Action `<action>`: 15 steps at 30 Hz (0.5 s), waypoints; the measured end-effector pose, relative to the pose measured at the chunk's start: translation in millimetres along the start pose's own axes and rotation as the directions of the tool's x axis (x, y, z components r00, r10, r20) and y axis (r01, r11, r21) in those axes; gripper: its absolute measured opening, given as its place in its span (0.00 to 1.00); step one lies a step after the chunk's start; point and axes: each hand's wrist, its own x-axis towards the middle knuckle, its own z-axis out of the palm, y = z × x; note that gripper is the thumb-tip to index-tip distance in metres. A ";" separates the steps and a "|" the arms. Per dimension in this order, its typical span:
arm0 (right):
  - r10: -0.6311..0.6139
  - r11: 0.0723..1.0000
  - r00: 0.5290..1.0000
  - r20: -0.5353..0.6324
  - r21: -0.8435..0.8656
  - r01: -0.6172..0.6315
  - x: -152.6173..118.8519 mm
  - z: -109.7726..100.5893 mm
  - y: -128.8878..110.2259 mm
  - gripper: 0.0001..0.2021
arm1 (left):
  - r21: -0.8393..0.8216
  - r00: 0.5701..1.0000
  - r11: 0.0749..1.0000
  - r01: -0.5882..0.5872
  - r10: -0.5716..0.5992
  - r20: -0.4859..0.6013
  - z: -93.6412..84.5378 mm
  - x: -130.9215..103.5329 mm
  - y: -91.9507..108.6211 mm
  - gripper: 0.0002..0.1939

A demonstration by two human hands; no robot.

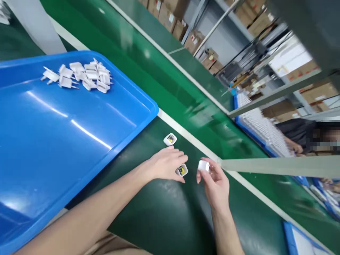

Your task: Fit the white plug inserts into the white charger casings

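My left hand [168, 163] rests low over the green bench, its thumb and fingers closed around a white charger housing [182, 170]. The open end of that housing faces up and shows yellow and dark parts inside. Just beyond my knuckles, a second white charger housing [170, 139] stands on the bench with similar parts visible. To the right, my right hand [215, 180] pinches a small white plug piece [203, 165] between thumb and fingers. Tiny bright points beside it look like pins, but the fingers partly cover them. A short gap separates the two hands.
A large blue tray [124, 141] on the left holds a cluster of white plug pieces [91, 75]. Past the white edge strip runs a green conveyor surface [170, 95]. A pale metal post [278, 166] juts in from the right. Across the line, a person's hand [294, 146] is near another loaded tray.
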 end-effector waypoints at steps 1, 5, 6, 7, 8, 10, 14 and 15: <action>0.004 1.000 0.998 -0.062 -0.014 -0.004 -10.2 6.2 7.9 0.10 | 0.048 1.000 0.999 -0.015 0.015 -0.010 1.0 -0.6 1.6 0.32; -0.002 1.000 0.984 -0.177 -0.029 -0.003 -29.5 27.3 24.3 0.09 | 0.147 0.996 0.987 -0.062 0.070 -0.049 5.4 -0.4 6.7 0.32; -0.022 0.998 0.984 -0.179 -0.060 0.012 -29.8 28.2 25.8 0.09 | 0.149 0.996 0.987 -0.067 0.076 -0.055 6.4 0.0 7.4 0.31; -0.049 0.993 0.985 -0.167 -0.112 0.031 -29.1 27.6 26.8 0.07 | 0.146 0.995 0.987 -0.067 0.077 -0.063 7.2 0.4 7.8 0.30; -0.075 0.984 0.988 -0.138 -0.172 0.051 -27.9 25.9 27.2 0.05 | 0.142 0.995 0.988 -0.065 0.075 -0.072 7.8 0.7 8.1 0.29; -0.111 0.959 0.992 -0.067 -0.270 0.089 -25.3 22.1 27.0 0.04 | 0.137 0.993 0.989 -0.059 0.072 -0.093 8.4 0.7 8.5 0.26; -0.160 0.968 0.985 -0.063 -0.207 0.144 -21.5 20.8 26.1 0.06 | 0.135 0.989 0.989 -0.066 0.083 -0.124 8.2 0.6 9.2 0.21; -0.181 0.968 0.981 -0.069 -0.187 0.166 -20.7 22.0 26.4 0.06 | 0.137 0.988 0.988 -0.068 0.086 -0.126 8.2 0.8 9.3 0.19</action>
